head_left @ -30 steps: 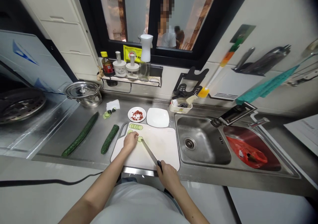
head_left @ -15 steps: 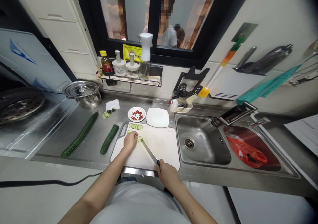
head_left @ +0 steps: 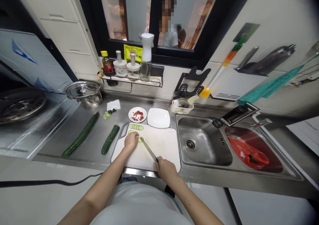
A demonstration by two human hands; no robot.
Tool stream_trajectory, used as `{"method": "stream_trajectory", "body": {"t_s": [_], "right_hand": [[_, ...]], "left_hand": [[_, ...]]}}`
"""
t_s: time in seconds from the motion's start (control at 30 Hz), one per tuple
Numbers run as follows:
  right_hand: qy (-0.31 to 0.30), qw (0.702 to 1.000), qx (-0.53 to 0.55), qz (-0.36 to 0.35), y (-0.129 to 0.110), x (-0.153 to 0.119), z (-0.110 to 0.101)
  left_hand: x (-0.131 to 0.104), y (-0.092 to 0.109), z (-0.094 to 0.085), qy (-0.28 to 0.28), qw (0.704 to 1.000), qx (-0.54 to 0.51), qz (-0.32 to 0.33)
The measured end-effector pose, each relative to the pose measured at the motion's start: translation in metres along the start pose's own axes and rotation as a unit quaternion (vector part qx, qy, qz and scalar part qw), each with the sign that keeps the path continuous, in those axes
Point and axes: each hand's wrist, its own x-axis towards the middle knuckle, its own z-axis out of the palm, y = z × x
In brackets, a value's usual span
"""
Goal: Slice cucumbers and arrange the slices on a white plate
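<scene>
Your right hand (head_left: pixel 167 170) has its fingers closed around the handle of the knife (head_left: pixel 150 150), whose blade slants over the white cutting board (head_left: pixel 161 145) with its tip at a cucumber slice (head_left: pixel 141 139). Your left hand (head_left: pixel 130 141) is on the board just beside that slice, fingers bent together; you can't tell whether they grip anything. Above it, a row of cucumber slices (head_left: pixel 136 127) lies near the board's top edge. Left of the board, the shorter cucumber (head_left: pixel 110 140) and the longer cucumber (head_left: pixel 80 134) rest on the metal table (head_left: pixel 96 137).

For writing, the red label on the yellow-capped bottle (head_left: pixel 107 64), the yellow packet (head_left: pixel 128 52) and the printed sheet (head_left: pixel 305 133) are all too small or blurred to read.
</scene>
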Motion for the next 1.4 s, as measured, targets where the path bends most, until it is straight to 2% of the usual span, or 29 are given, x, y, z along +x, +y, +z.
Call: {"method": "stream_trajectory", "body": {"t_s": [0.43, 0.77, 1.03, 1.4], "right_hand": [[-0.003, 1.000, -0.002, 0.007, -0.005, 0.001, -0.003], [0.004, 1.000, -0.001, 0.003, 0.003, -0.003, 0.007], [0.004, 1.000, -0.007, 0.004, -0.003, 0.001, -0.002], [0.026, 0.997, -0.057, -0.034, 0.005, 0.009, -0.010]], "left_hand": [[0.002, 0.001, -0.001, 0.000, 1.000, 0.003, -0.010], [0.003, 0.003, -0.002, -0.003, 1.000, 0.008, -0.011], [0.005, 0.002, -0.002, -0.007, 1.000, 0.014, -0.009], [0.004, 0.004, -0.005, -0.011, 1.000, 0.019, -0.014]]}}
